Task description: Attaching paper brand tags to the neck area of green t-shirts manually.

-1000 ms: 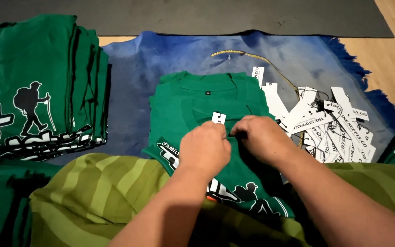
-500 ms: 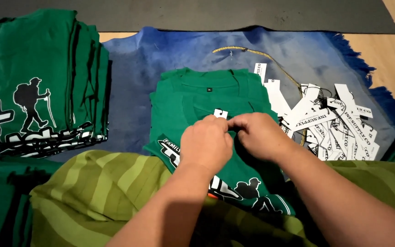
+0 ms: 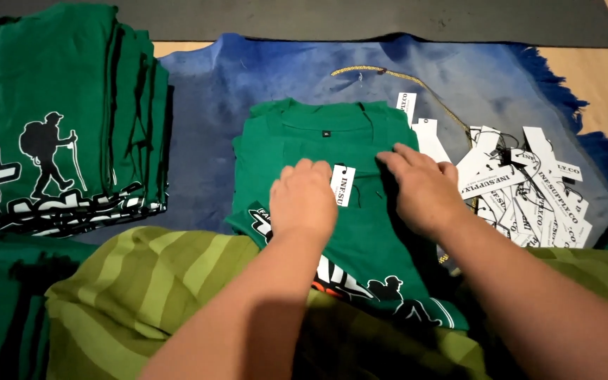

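Observation:
A folded green T-shirt (image 3: pixel 325 134) lies on a blue rug (image 3: pixel 248 77) in front of me. A white paper tag (image 3: pixel 343 184) hangs on its chest. My left hand (image 3: pixel 304 200) rests on the shirt with its fingers bent down, its thumb side touching the tag's left edge. My right hand (image 3: pixel 423 186) lies flat on the shirt just right of the tag, fingers spread and pointing up-left. Neither hand grips anything that I can see. The shirt's printed lower part (image 3: pixel 360 281) reaches toward my lap.
A tall stack of folded green printed shirts (image 3: pixel 58 119) stands at the left. A heap of white paper tags (image 3: pixel 522 190) with strings lies at the right on the rug. A tan cord (image 3: pixel 388 74) runs behind. A green striped cloth (image 3: pixel 149 281) covers my lap. A dark mat (image 3: pixel 353 17) lies beyond.
My hands were pinched together at the tag; now they have parted, the right one sliding right and flattening, and the tag lies free between them.

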